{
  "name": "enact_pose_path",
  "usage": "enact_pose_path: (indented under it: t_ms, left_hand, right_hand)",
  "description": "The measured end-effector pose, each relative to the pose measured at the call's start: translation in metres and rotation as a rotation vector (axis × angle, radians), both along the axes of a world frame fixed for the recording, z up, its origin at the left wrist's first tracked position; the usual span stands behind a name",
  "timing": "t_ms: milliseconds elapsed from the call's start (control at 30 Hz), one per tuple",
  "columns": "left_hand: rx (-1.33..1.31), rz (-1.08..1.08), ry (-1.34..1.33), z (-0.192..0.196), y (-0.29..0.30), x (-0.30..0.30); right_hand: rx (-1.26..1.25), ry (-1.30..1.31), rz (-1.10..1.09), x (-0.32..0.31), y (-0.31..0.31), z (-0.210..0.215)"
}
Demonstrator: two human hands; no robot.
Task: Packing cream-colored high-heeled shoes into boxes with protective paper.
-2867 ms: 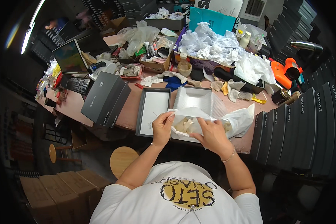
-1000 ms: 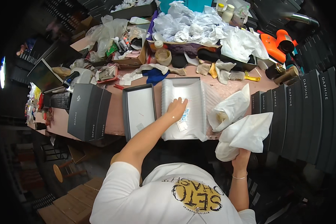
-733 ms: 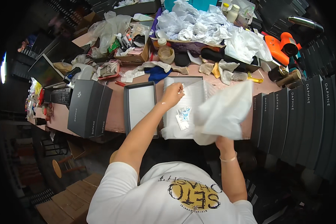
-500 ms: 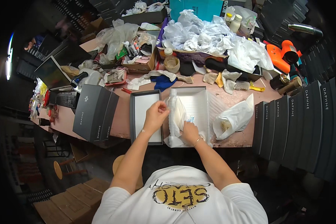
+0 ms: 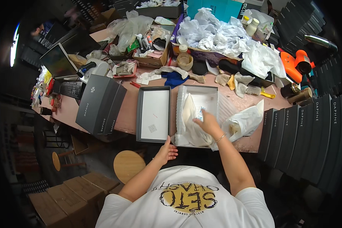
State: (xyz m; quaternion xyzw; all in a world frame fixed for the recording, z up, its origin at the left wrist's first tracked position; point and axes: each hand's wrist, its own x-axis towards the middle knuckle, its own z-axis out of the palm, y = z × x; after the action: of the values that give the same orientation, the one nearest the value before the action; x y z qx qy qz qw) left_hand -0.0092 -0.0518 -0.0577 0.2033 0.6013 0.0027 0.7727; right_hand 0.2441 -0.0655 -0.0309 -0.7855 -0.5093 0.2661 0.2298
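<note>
Hands at a packing bench: the left hand [image 5: 166, 151] rests open-fingered at the near table edge [image 5: 250, 143], just below an upturned grey box lid [image 5: 153, 113]. The right hand [image 5: 206, 122] presses a small packet [image 5: 200, 113] onto white tissue paper [image 5: 190, 121] lining the open shoe box [image 5: 198, 111]; whether it pinches the packet cannot be told. Tissue looks light, limp, tear-prone, best lifted by its edges. Beyond lies crumpled white paper [image 5: 220, 34].

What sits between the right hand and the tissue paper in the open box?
Nothing visible. The right hand already rests on the tissue paper inside the open box. The left hand is at the table edge.
</note>
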Motion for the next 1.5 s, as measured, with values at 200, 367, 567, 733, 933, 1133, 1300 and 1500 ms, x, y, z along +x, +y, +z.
enact_pose_path:
  t_ms: [200,367,567,733,933,1133,1300,1500]
  left_hand:
    - [0.355,0.036,0.034,-0.047,-0.017,0.014]
    - [1.207,0.274,-0.008,0.039,0.022,0.014]
    - [1.779,-0.379,-0.237,0.096,-0.005,0.034]
    - [1.503,-0.747,-0.321,0.087,-0.015,0.039]
    - [1.709,-1.135,-0.15,0.047,0.03,0.059]
    - [1.671,-1.431,0.093,-0.013,0.063,0.126]
    - [1.435,-1.845,0.569,-0.006,0.051,0.166]
    - [1.56,-1.664,0.374,-0.012,0.046,0.15]
  right_hand:
    - [-0.074,-0.112,0.028,-0.052,-0.046,-0.061]
    - [-0.069,0.155,-0.153,-0.023,-0.059,-0.056]
    - [-0.201,0.124,-0.01,-0.065,-0.025,-0.03]
    - [0.417,0.555,-0.046,-0.063,-0.041,-0.21]
    - [0.354,1.273,-0.035,-0.063,-0.059,-0.116]
    - [0.241,-0.324,-0.102,0.005,-0.101,0.033]
    - [0.151,-0.757,-0.35,0.079,-0.11,0.032]
    - [0.252,-0.541,-0.457,0.12,-0.147,0.026]
